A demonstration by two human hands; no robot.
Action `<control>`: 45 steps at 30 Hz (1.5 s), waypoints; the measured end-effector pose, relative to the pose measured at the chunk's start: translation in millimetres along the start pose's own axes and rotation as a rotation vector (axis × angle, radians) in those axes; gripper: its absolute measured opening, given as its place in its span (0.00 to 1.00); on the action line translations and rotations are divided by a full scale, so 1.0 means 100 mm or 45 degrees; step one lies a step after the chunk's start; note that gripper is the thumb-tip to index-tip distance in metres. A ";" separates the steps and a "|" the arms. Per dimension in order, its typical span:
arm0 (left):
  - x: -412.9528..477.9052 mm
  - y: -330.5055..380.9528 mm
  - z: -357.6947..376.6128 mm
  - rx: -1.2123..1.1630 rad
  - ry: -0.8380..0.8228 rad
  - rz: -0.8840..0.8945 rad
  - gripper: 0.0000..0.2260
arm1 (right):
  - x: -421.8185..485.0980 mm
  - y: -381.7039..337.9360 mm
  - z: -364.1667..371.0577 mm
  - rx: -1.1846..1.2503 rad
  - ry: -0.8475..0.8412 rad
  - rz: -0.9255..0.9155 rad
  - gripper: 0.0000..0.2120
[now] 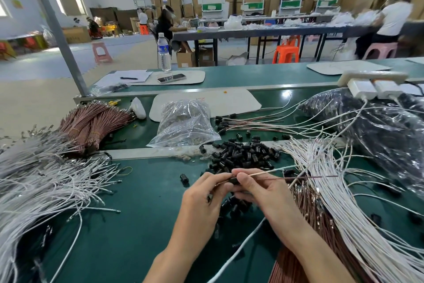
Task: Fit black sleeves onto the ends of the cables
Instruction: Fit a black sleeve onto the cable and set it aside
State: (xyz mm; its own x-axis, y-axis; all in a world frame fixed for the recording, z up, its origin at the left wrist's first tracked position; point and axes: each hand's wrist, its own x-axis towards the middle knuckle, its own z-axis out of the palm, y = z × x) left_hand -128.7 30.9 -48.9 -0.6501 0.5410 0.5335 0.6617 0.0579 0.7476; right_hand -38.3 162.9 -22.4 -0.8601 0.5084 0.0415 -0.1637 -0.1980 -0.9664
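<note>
Black sleeve (234, 181) sits at the centre of the frame, pinched in my left grip (204, 198). My right grip (261, 191) pinches a white cable (275, 170) and a brown cable (298, 177) right against it. Loose sleeves (243, 154) lie piled just above on the green counter (142, 191).

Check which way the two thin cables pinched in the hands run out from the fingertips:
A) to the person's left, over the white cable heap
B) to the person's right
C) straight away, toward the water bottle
B: the two cables, one white and one brown, stretch rightward from where the right hand pinches them, while the left hand holds the black sleeve at their near ends.
</note>
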 end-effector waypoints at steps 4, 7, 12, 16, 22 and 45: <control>0.00 -0.01 -0.02 -0.009 0.038 -0.080 0.05 | 0.02 -0.02 -0.05 0.020 0.120 -0.028 0.07; 0.00 -0.02 -0.01 0.002 0.018 -0.080 0.04 | 0.02 -0.01 -0.06 0.038 0.107 -0.031 0.08; 0.00 -0.03 0.00 -0.059 -0.020 -0.137 0.06 | 0.02 0.04 -0.04 0.054 0.004 0.024 0.10; 0.00 -0.02 -0.01 -0.090 -0.015 -0.158 0.05 | 0.03 0.06 -0.04 0.051 0.024 0.005 0.10; 0.00 -0.02 -0.01 -0.120 0.023 -0.242 0.02 | 0.05 0.05 -0.06 0.121 0.092 -0.012 0.14; -0.01 0.01 -0.03 -0.142 -0.009 -0.256 0.05 | 0.05 0.07 -0.06 0.138 0.055 0.077 0.13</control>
State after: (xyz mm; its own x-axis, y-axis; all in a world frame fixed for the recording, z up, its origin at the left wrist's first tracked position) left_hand -128.2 28.1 -47.5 -0.7620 0.5339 0.3666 0.4730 0.0721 0.8781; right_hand -40.5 169.5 -30.1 -0.8488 0.5280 -0.0295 -0.1652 -0.3178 -0.9336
